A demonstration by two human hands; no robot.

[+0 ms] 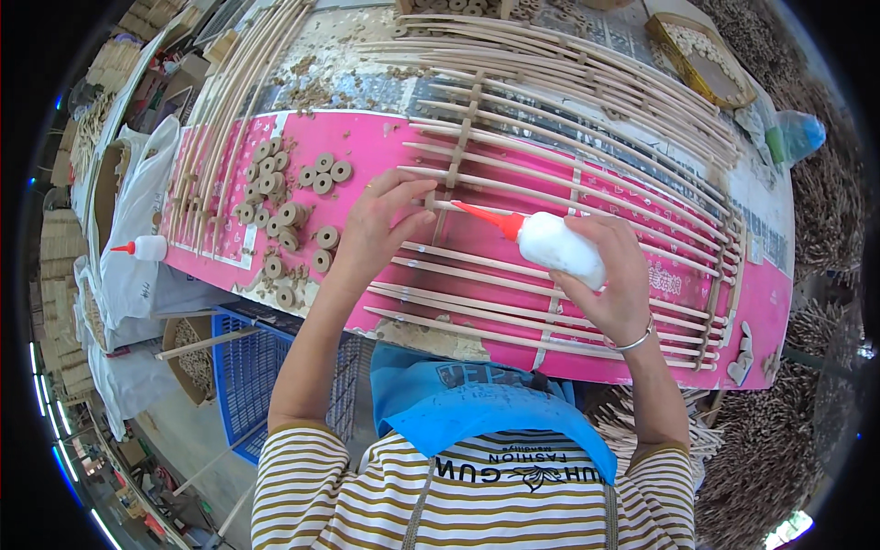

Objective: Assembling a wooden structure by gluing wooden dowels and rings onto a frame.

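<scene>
My right hand (612, 275) is closed around a white squeeze glue bottle (557, 246). The bottle lies tilted, its long red nozzle pointing left at the end of a pale wooden rod (500, 210). Beside that tip, my left hand (378, 225) has thumb and forefinger drawn together on a small brown wooden piece, mostly hidden by the fingers. Several parallel rods run across the pink sheet (371, 133), with a brown crosspiece (466, 130) beyond the left fingertips. Brown wooden rings (272, 181) lie loose and stacked left of my left hand.
A second glue bottle (149, 247) rests at the table's left edge. Long rods (234, 110) lie at the far left; more rods (587, 69) lie at the back. A yellow basket (676, 57) stands back right. A blue plastic crate (240, 385) is below the table.
</scene>
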